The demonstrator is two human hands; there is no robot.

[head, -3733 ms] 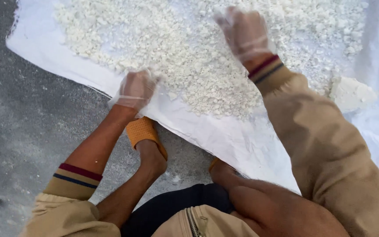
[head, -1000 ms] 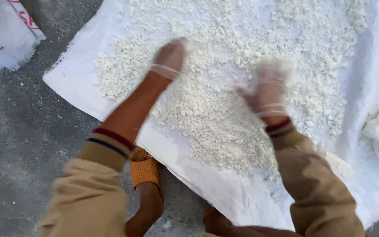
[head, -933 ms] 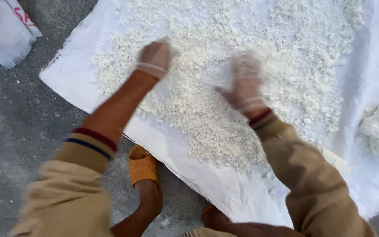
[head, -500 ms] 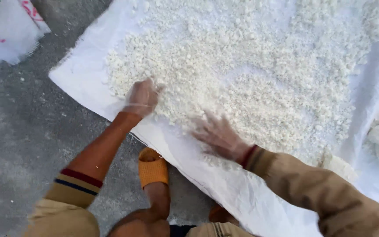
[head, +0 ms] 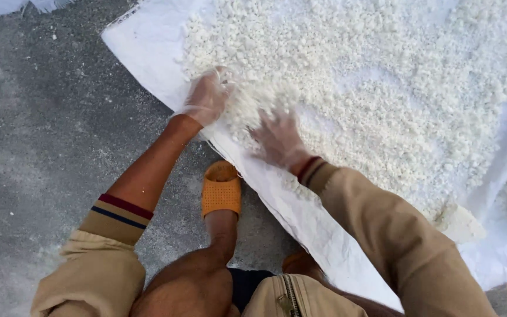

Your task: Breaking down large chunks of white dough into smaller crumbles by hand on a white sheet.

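As I squat at the near edge of the sheet, both my hands are down in the crumbs, close beside each other.

Hands, two. My left hand (head: 206, 98): fingers spread and slightly curled, palm down, pressed into a small heap of white crumbs (head: 253, 103) at the sheet's near edge; it grips nothing. My right hand (head: 278, 140): fingers apart and flat, lying on the crumbs just right of that heap; blurred, dusted white, nothing clasped in it either.

Crumbs, one wide layer (head: 394, 88): white, coarse and lumpy, too many to count, spread over most of the sheet from my hands to the top and right edges of the view.

Sheet, one (head: 148, 58): white woven plastic, laid on the ground, its bare border showing along the left and lower side.

Lumps, two (head: 459, 223): larger pale clods, one at the sheet's lower right by my right sleeve, the other at the right edge of the view.

Sleeves, two: tan with striped cuffs, the left (head: 115, 214) pushed up past the forearm, the right (head: 382, 229) down to the wrist.

Sandal, one seen whole (head: 221, 189): orange, on my foot, touching the sheet's edge below my hands.

Ground, one (head: 42, 135): grey, rough, dusted white.
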